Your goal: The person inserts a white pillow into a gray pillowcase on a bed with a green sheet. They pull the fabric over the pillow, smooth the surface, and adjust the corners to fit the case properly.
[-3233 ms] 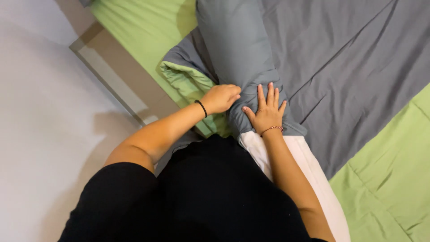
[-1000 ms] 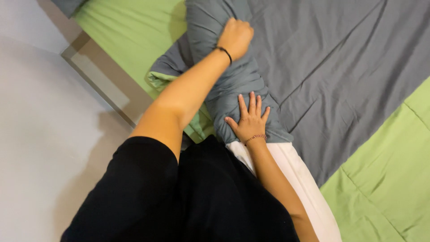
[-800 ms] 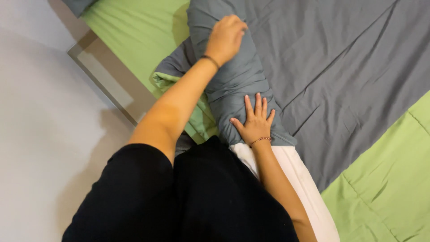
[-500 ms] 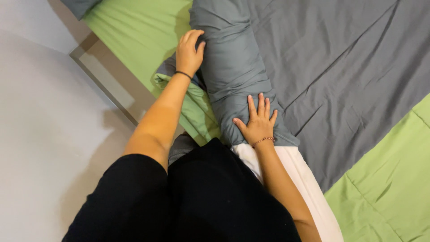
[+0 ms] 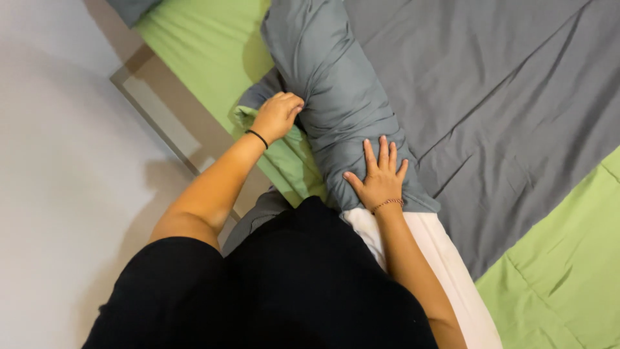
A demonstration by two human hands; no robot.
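**Two hands on a long grey-covered pillow on a bed**

Seen from above, a long pillow in a grey cover lies lengthwise on a bed, partly over a grey sheet and beside green bedding. The left hand, fingers curled, grips the cover at the pillow's left side. The right hand lies open and flat, fingers spread, pressing on the cover's lower end. Below it, the white pillow sticks out uncovered.
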